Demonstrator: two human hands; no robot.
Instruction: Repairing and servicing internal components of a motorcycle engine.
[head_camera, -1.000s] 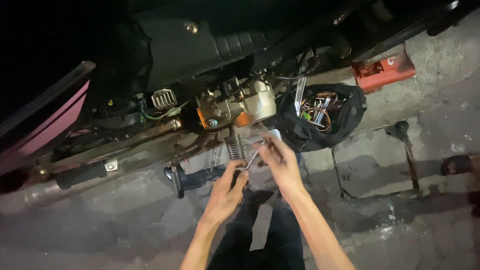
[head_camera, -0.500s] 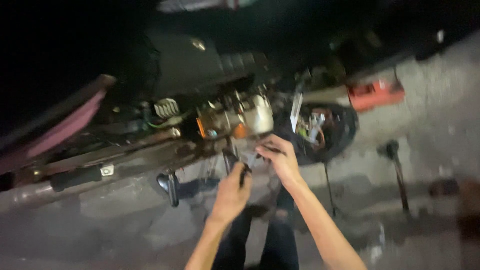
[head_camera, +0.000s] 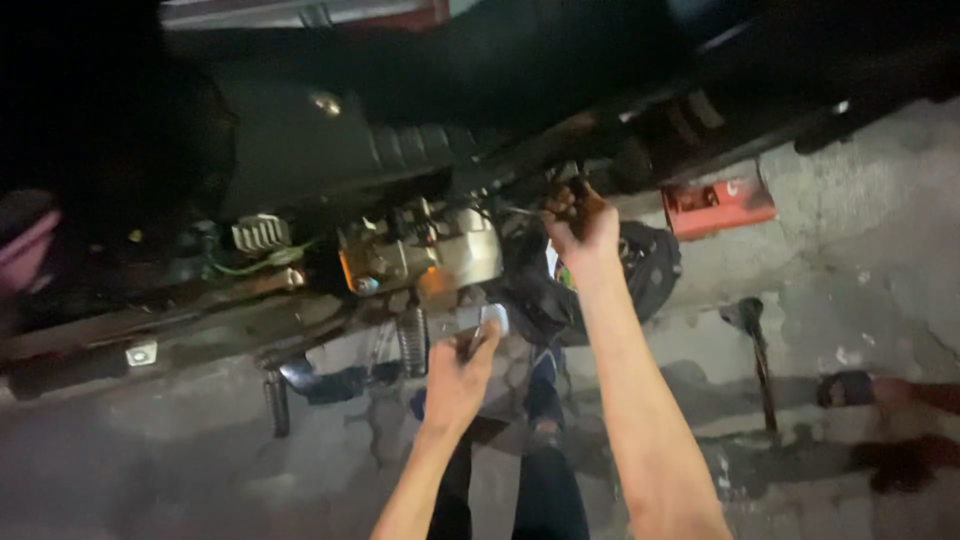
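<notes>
Our right hand (head_camera: 580, 222) has risen to grip a dark part under the motorcycle frame (head_camera: 640, 130); our left hand (head_camera: 455, 375) stays closed on a small metal tool (head_camera: 488, 325), details blurred.

Both forearms are bare from the lower edge of the view up to the wrists, with no sleeve, watch, band or glove on either. The left hand (head_camera: 455, 375) is bare, and so is the right hand (head_camera: 580, 225); dark smudges like grease mark the right hand's knuckles and fingers (blur and dim light hide the finer detail). Below the arms, the legs (head_camera: 545, 500) are in dark trousers, close to black, which fall plain and loose. Lower on one leg a patch of blue (head_camera: 543, 372) shows; whether it is cloth or footwear cannot be told.
</notes>
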